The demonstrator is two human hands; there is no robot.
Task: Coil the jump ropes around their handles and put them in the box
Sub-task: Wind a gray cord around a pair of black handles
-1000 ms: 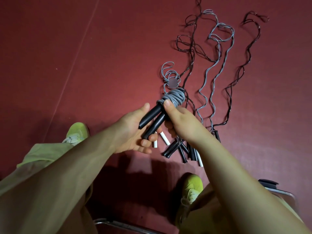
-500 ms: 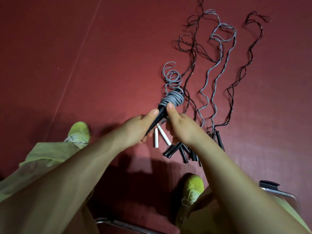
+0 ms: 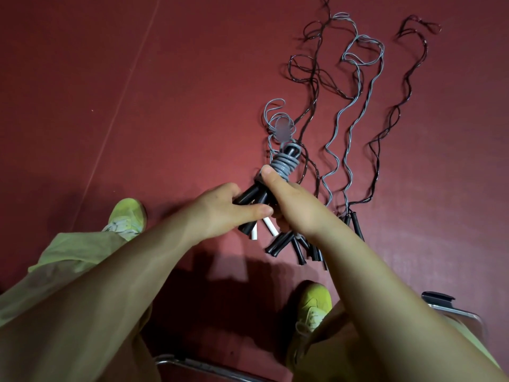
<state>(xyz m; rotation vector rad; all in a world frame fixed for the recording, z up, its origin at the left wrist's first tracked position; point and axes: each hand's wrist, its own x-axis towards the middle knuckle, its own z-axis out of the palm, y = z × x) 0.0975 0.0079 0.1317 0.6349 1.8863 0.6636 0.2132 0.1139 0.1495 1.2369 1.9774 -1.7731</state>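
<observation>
I hold a pair of black jump rope handles [image 3: 249,194] above the red floor. Grey rope is coiled [image 3: 283,164] around their upper part, and a short loose tail [image 3: 275,119] curls off the top. My left hand [image 3: 223,209] grips the lower ends of the handles. My right hand [image 3: 292,205] grips them higher up, its thumb pressing on the grey coil. No box is in view.
Several uncoiled ropes, dark [image 3: 311,86] and grey [image 3: 355,86], lie stretched out on the floor [image 3: 137,78] ahead, their black handles [image 3: 292,245] and two white handles [image 3: 261,228] bunched under my hands. My yellow-green shoes [image 3: 126,216] and a chair frame [image 3: 451,307] are below.
The coiled handles tilted and turned in my hands. My left hand shifted its grip down the handles, and the loose grey tail stays short.
</observation>
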